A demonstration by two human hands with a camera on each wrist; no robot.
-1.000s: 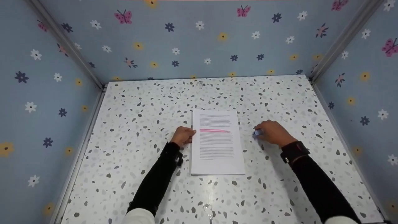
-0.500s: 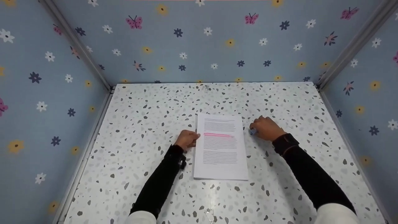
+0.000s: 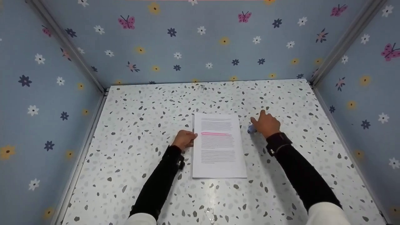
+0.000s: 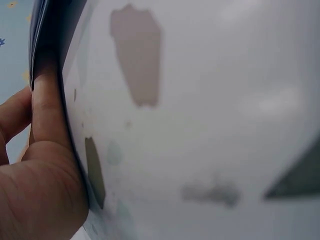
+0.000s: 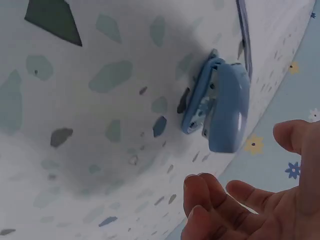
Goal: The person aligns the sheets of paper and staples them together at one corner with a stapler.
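Note:
A stack of printed paper (image 3: pixel 218 170) lies in the middle of the table, a pink highlighted line across its top sheet. My left hand (image 3: pixel 183 139) pinches the stack's left edge, thumb above; in the left wrist view a finger of that hand (image 4: pixel 47 112) reaches in under the sheets. Just right of the stack stands a small light-blue stapler (image 5: pixel 229 110), its mouth partly apart. Beside it is my right hand (image 5: pixel 250 205), fingers spread loosely and apart from the stapler, holding nothing. In the head view the right hand (image 3: pixel 268 123) partly covers the stapler.
The speckled white table (image 3: pixel 150 109) runs back to a blue flowered wall (image 3: pixel 200 47). Side walls with grey metal posts (image 3: pixel 347 43) bound it left and right.
My right hand has carried the stapler left toward the paper stack and let go of it; its fingers are now spread out. The left hand has stayed on the stack's edge.

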